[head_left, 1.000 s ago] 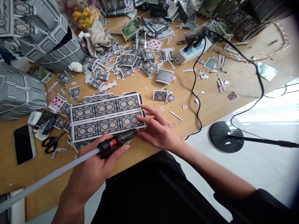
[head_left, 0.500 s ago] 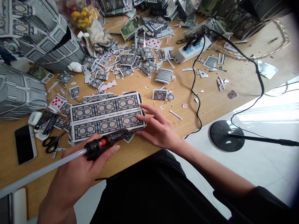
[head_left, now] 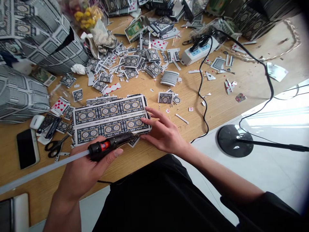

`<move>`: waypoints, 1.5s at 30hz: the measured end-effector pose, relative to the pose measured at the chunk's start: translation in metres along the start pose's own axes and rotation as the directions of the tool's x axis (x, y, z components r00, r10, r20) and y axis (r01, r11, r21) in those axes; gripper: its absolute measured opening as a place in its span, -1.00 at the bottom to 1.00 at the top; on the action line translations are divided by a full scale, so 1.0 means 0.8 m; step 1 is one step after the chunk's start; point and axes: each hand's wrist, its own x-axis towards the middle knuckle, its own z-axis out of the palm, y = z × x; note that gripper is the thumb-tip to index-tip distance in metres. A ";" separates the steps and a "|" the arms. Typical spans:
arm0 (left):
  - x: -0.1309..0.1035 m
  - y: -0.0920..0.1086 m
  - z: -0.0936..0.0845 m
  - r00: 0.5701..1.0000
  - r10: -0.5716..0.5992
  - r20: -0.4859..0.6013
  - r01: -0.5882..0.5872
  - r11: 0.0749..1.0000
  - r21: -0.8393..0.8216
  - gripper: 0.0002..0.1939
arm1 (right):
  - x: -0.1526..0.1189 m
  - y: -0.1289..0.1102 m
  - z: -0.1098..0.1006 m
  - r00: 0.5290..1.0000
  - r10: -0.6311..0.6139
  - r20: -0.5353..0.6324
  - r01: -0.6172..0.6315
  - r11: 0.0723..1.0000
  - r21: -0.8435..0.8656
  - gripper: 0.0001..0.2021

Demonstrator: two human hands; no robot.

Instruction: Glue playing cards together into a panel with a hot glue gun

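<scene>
My left hand (head_left: 88, 170) is closed around a black hot glue gun (head_left: 111, 145) with a long translucent glue stick (head_left: 45, 169) out of its back. The gun's nozzle points right, close to the near right corner of a panel made of playing cards (head_left: 109, 109). That panel lies on the table, its patterned card backs up in two rows. My right hand (head_left: 164, 130) holds the panel's right end, with a fingertip on its top and the thumb by the near corner. A loose card (head_left: 133, 141) pokes out under the nozzle.
Card scraps and folded card pieces (head_left: 131, 62) cover the back of the table (head_left: 145, 161). To the left are scissors (head_left: 54, 148), a phone (head_left: 27, 148) and large card-built structures (head_left: 21, 96). A black cable (head_left: 200, 83) runs from a power strip (head_left: 199, 51).
My left hand and the glue gun have shifted very slightly, with the glue stick's rear end tilting up a little. My right hand and the card panel stay in place.
</scene>
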 end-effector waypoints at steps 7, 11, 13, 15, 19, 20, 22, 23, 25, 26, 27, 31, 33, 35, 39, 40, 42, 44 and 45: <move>-0.014 0.008 0.013 0.948 -0.290 -0.129 0.192 0.847 -0.497 -0.65 | 0.004 -0.002 -0.001 0.999 -0.034 -0.021 0.032 0.998 -0.063 -0.36; -0.018 0.007 0.017 0.947 -0.289 -0.139 0.150 0.782 -0.605 -0.57 | 0.015 -0.015 -0.008 0.994 -0.065 -0.090 0.054 0.992 -0.117 -0.36; -0.022 0.010 0.020 0.933 -0.342 -0.116 0.198 0.752 -0.629 -0.53 | 0.025 -0.025 -0.011 0.991 -0.076 -0.110 0.063 0.991 -0.115 -0.38; -0.027 0.015 0.023 0.923 -0.373 -0.099 0.221 0.722 -0.655 -0.50 | 0.037 -0.034 -0.013 0.993 -0.082 -0.086 0.075 0.993 -0.087 -0.40; -0.034 0.023 0.025 0.926 -0.363 -0.106 0.193 0.695 -0.693 -0.50 | 0.058 -0.044 -0.006 0.990 -0.144 0.000 0.143 0.989 0.024 -0.44; -0.035 0.023 0.024 0.926 -0.360 -0.109 0.187 0.692 -0.697 -0.50 | 0.062 -0.044 -0.003 0.987 -0.157 0.016 0.156 0.986 0.055 -0.47; -0.037 0.018 0.023 0.930 -0.351 -0.112 0.176 0.690 -0.702 -0.50 | 0.067 -0.043 0.002 0.984 -0.169 0.055 0.164 0.983 0.085 -0.57; -0.038 0.014 0.022 0.936 -0.334 -0.112 0.162 0.691 -0.705 -0.51 | 0.068 -0.043 0.004 0.982 -0.172 0.078 0.165 0.983 0.082 -0.65; -0.040 0.004 0.020 0.954 -0.278 -0.115 0.117 0.694 -0.710 -0.53 | 0.068 -0.043 0.005 0.977 -0.172 0.123 0.167 0.985 0.050 -0.81; -0.041 -0.001 0.019 0.961 -0.250 -0.120 0.091 0.693 -0.715 -0.55 | 0.068 -0.044 0.004 0.975 -0.172 0.142 0.168 0.985 0.036 -0.88; -0.041 -0.006 0.019 0.966 -0.226 -0.123 0.068 0.687 -0.724 -0.57 | 0.067 -0.045 0.003 0.973 -0.168 0.157 0.165 0.986 0.032 -0.91; -0.040 -0.014 0.018 0.973 -0.208 -0.099 0.055 0.626 -0.778 -0.57 | 0.061 -0.051 0.000 0.980 -0.109 0.166 0.099 0.993 0.068 -0.88; -0.038 -0.011 0.018 0.968 -0.228 -0.102 0.054 0.591 -0.805 -0.54 | 0.057 -0.054 -0.001 0.990 -0.049 0.130 0.038 0.996 0.086 -0.89; -0.037 -0.009 0.019 0.956 -0.264 -0.128 0.044 0.562 -0.826 -0.50 | 0.053 -0.055 -0.003 0.996 0.022 0.090 -0.032 0.993 0.113 -0.90; -0.041 -0.016 0.021 0.940 -0.314 -0.131 0.075 0.567 -0.820 -0.48 | 0.049 -0.052 -0.019 0.993 0.116 -0.005 -0.115 0.987 0.114 -0.94; -0.043 -0.019 0.022 0.939 -0.324 -0.118 0.097 0.577 -0.811 -0.48 | 0.049 -0.049 -0.026 0.991 0.122 -0.045 -0.118 0.989 0.092 -0.95; -0.047 -0.023 0.026 0.934 -0.347 -0.085 0.148 0.592 -0.792 -0.48 | 0.049 -0.041 -0.042 0.980 0.125 -0.153 -0.123 0.992 0.027 -0.95; -0.051 -0.023 0.031 0.930 -0.363 -0.060 0.184 0.601 -0.778 -0.49 | 0.049 -0.030 -0.058 0.946 0.118 -0.302 -0.143 0.988 -0.063 -0.92; -0.051 -0.021 0.034 0.928 -0.370 -0.051 0.200 0.606 -0.770 -0.50 | 0.047 -0.025 -0.064 0.924 0.100 -0.370 -0.150 0.982 -0.111 -0.90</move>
